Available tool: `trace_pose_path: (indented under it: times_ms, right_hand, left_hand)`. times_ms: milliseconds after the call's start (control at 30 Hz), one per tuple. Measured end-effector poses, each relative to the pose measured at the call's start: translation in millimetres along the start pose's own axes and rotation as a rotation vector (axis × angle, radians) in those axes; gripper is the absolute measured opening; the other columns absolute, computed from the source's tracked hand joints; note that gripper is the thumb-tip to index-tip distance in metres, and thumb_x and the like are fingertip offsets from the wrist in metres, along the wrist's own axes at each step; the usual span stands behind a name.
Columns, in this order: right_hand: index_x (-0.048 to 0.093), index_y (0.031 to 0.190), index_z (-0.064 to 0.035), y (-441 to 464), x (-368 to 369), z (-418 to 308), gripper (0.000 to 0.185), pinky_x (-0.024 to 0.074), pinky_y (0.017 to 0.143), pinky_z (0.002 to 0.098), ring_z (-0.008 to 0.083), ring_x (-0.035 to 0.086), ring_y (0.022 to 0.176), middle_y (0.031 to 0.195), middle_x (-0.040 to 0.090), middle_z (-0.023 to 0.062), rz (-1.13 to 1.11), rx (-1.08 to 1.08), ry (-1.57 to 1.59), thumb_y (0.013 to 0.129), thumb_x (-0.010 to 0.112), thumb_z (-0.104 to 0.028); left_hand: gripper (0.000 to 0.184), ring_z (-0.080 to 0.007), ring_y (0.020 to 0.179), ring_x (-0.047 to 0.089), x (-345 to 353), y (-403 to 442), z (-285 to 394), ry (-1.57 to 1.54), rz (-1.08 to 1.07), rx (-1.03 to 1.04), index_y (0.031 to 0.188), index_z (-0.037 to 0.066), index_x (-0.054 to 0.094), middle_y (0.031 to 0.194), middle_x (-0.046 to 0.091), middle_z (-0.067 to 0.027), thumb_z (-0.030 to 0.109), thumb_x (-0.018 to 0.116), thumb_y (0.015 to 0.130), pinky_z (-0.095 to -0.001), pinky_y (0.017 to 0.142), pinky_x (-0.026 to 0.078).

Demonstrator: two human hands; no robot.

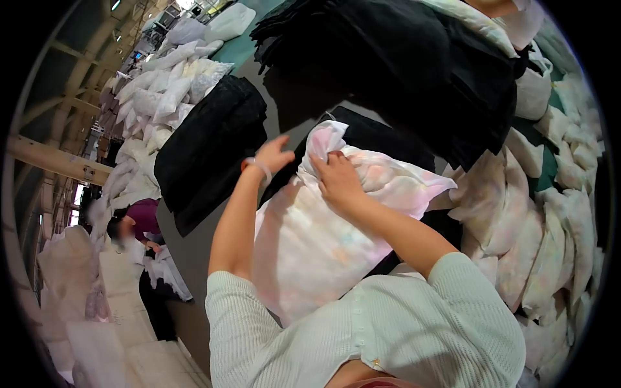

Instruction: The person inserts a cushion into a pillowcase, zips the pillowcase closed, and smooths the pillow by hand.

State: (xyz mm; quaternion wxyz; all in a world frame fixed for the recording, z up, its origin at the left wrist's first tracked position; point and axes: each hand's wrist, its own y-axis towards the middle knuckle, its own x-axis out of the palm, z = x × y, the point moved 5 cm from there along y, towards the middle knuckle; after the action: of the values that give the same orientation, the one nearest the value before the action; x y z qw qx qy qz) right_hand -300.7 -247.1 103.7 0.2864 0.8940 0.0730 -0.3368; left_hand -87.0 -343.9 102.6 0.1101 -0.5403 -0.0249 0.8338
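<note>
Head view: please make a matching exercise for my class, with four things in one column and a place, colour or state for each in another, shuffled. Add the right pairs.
1. Left hand
2. Right hand
3. Pale bag
4. Cloth stack beyond the left forearm

A. Black
B. Off the bag, fingers apart
C. Whitish with pink tints
D. At the bag's gathered top

Pairs: 1-B, 2-D, 3-C, 4-A

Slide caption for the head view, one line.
Right hand grips the bunched neck of a pale, stuffed sack; left hand open beside it, near folded black fabric.
</note>
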Motion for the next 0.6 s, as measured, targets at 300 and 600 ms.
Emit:
trace_pose_path:
  times_ms: [300,600]
  right_hand:
    - [0.053,0.129,-0.0019,-11.4,30.6,12.1,0.049,0.0436,0.091,0.0451,0.0388,0.048,0.110,0.115,0.050,0.0235,0.022,-0.149,-0.077,0.081,0.057,-0.007]
    - [0.053,0.123,0.0023,77.1,89.2,114.9,0.038,0.0436,0.095,0.0421,0.0323,0.053,0.109,0.119,0.056,0.0186,0.001,-0.004,-0.341,0.090,0.053,-0.018]
  left_hand:
    - [0.021,-0.0433,0.079,0.061,14.3,-15.9,58.1,0.060,0.622,0.105,0.091,0.003,0.060,0.082,0.065,-0.0208,0.022,0.054,0.095,-0.0522,0.068,0.047]
    - [0.013,-0.0364,0.063,0.060,79.8,-69.4,146.0,0.156,0.484,0.475,0.078,0.006,0.050,0.069,0.056,-0.0140,0.008,0.062,0.084,-0.0440,0.054,0.048]
